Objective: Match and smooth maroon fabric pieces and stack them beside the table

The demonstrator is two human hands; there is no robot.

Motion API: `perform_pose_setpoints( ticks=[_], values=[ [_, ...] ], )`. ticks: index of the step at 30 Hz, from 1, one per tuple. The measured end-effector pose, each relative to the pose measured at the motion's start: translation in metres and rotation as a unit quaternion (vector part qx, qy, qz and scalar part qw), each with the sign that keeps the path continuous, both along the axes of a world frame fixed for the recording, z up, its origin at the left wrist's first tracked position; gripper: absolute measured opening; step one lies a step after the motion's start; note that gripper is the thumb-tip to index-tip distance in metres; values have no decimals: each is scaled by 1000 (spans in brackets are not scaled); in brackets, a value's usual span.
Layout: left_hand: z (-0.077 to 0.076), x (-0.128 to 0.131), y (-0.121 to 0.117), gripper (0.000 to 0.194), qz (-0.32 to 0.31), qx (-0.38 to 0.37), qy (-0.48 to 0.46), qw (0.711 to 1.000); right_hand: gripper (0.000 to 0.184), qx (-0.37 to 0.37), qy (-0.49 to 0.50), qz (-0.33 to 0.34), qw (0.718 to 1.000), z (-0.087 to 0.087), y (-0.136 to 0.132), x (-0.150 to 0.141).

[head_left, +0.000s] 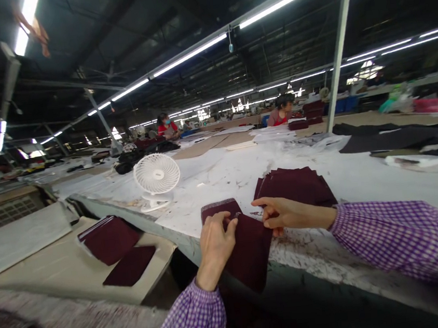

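A dark maroon fabric piece hangs over the near table edge between my hands. My left hand has its thumb and fingers closed at the piece's upper left corner. At its upper right edge, the thumb and bent fingers of my right hand pinch the cloth, while the index finger points out to the left. Just behind my left fingers lies a second maroon piece with a greyish upper edge, partly covered. A fanned stack of maroon pieces rests on the table beyond my right hand.
A white fan stands on the white-covered table. To the left, a lower board carries more maroon pieces. Dark cloth lies at right, by a metal post. Two people work farther back.
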State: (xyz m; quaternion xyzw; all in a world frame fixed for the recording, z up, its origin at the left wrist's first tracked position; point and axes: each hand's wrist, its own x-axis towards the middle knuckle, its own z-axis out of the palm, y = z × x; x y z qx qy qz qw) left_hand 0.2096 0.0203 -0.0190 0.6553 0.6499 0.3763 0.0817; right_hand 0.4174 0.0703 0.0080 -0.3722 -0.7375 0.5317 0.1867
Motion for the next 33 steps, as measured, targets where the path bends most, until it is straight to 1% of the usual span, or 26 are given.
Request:
perform_pose_setpoints(
  ticks=[3, 5, 7, 8, 9, 10, 12, 13, 14, 15, 18, 21, 24, 26, 28, 30, 31, 33],
  values=[
    [0, 14, 8, 19, -9, 1, 3, 1000, 66, 1, -2, -6, 1000, 1, -5, 8],
    [1, 21, 13, 16, -31, 0, -1, 1000, 61, 10, -34, 5, 999, 4, -9, 14],
    [1, 28, 17, 15, -57, 1, 12, 998, 57, 45, -93, 23, 994, 8, -10, 19],
    [1, 30, 18, 16, -67, 2, 26, 997, 53, 85, -122, 26, 989, 9, -10, 21],
    [1, 33, 19, 17, -74, 5, 42, 996, 49, 143, -147, 24, 978, 9, -9, 21],
    [1, 35, 20, 19, -79, 9, 60, 995, 45, 214, -168, 17, 962, 8, -8, 21],
    [0, 38, 21, 21, -89, 17, 90, 992, 36, 354, -202, 4, 913, 3, -6, 20],
    [-1, 39, 22, 22, -95, 19, 100, 990, 31, 404, -218, 2, 889, 0, -5, 19],
    [-2, 39, 23, 22, -101, 20, 103, 989, 29, 435, -233, 4, 870, -4, -4, 18],
    [-2, 39, 24, 21, -107, 20, 99, 989, 28, 451, -245, 8, 858, -7, -4, 17],
    [-4, 37, 29, 21, -135, 17, 61, 989, 26, 468, -252, 22, 847, -14, -6, 18],
    [-3, 36, 30, 27, -159, 15, 30, 987, 25, 491, -250, 30, 834, -17, -7, 19],
    [2, 36, 27, 29, -144, 4, 21, 989, 25, 502, -258, 25, 825, -18, -7, 20],
    [5, 35, 24, 23, -129, -9, 9, 992, 28, 504, -252, 4, 826, -19, -9, 20],
    [6, 33, 22, 14, -112, -18, -11, 994, 34, 509, -249, -4, 824, -19, -12, 19],
    [5, 27, 24, 9, -111, -25, -29, 993, 34, 514, -263, 19, 816, -18, -14, 17],
    [4, 23, 25, 9, -121, -29, -36, 992, 33, 513, -273, 38, 813, -18, -15, 17],
    [2, 15, 30, 20, -151, -34, -70, 985, 34, 508, -288, 60, 809, -17, -16, 16]
  ],
)
